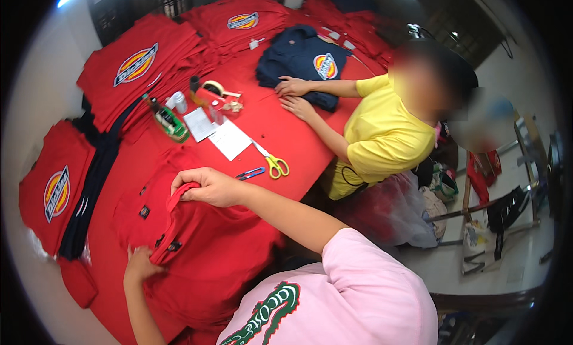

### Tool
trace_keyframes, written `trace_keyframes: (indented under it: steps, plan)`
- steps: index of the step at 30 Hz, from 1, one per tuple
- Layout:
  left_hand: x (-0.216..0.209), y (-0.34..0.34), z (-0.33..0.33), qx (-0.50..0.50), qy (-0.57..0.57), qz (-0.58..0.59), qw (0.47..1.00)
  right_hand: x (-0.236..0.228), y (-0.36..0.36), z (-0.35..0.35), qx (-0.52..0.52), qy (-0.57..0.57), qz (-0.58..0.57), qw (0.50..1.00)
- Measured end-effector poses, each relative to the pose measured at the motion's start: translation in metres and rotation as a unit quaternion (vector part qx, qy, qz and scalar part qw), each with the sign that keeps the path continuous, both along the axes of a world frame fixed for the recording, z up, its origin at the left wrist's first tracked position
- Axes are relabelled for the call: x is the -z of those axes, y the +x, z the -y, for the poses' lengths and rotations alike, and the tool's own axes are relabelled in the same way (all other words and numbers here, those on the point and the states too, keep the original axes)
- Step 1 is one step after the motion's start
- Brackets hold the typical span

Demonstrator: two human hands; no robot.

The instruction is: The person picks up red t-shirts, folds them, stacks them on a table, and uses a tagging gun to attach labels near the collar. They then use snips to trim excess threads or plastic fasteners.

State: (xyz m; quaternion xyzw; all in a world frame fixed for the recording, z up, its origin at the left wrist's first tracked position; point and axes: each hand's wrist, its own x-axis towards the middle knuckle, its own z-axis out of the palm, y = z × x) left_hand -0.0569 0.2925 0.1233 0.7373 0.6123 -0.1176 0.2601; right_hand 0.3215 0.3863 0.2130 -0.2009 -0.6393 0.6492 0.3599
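A red garment (215, 261) is spread over the near edge of the red-covered table, with small dark patches showing along its folds. Raised above it, my right hand (206, 185) pinches a bunched fold of the cloth between thumb and fingers. Lower and to the left, my left hand (142, 263) has its fingers closed on the same garment near a dark patch; some fingertips are hidden in the fabric. Just beyond my right forearm lie a blue snips-like tool (251, 173) and scissors with yellow-green handles (277, 166).
Stacked red shirts (101, 76) line the far left, with another red shirt (42, 196) and dark folded cloth nearby. Papers (230, 141), a green bottle (172, 125) and a tape dispenser (213, 97) occupy the middle. At right, a person in yellow (388, 130) touches a navy garment (292, 55).
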Motion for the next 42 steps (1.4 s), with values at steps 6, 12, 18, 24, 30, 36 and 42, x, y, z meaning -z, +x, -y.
trace_keyframes:
  steps: [6, 12, 18, 24, 30, 36, 42]
  plan:
    - [-0.030, 0.001, -0.015, -0.052, 0.132, -0.062, 0.988, 0.045, -0.014, -0.027, 0.184, 0.004, 0.041, 0.982]
    - [0.018, -0.030, -0.038, -0.112, 0.205, 0.024, 0.972, 0.117, -0.072, -0.094, 0.245, 0.172, 0.185, 0.936]
    - [0.004, -0.011, -0.038, -0.104, 0.213, -0.059, 0.970, 0.128, -0.081, -0.094, 0.182, 0.190, 0.363, 0.894]
    - [-0.019, -0.014, -0.025, -0.049, 0.266, -0.059, 0.961, 0.125, -0.075, -0.076, 0.285, 0.046, 0.048, 0.956]
    - [-0.128, -0.026, 0.065, -0.148, 0.124, 0.146, 0.970, 0.011, 0.007, -0.004, 0.079, -0.025, -0.019, 0.996]
    - [-0.306, 0.017, 0.122, -0.037, -0.011, 0.213, 0.976, -0.126, 0.071, 0.062, 0.010, 0.071, -0.112, 0.991]
    - [-0.343, -0.078, 0.120, 0.000, 0.035, 0.266, 0.963, -0.186, 0.031, 0.019, 0.078, 0.217, -0.210, 0.950]
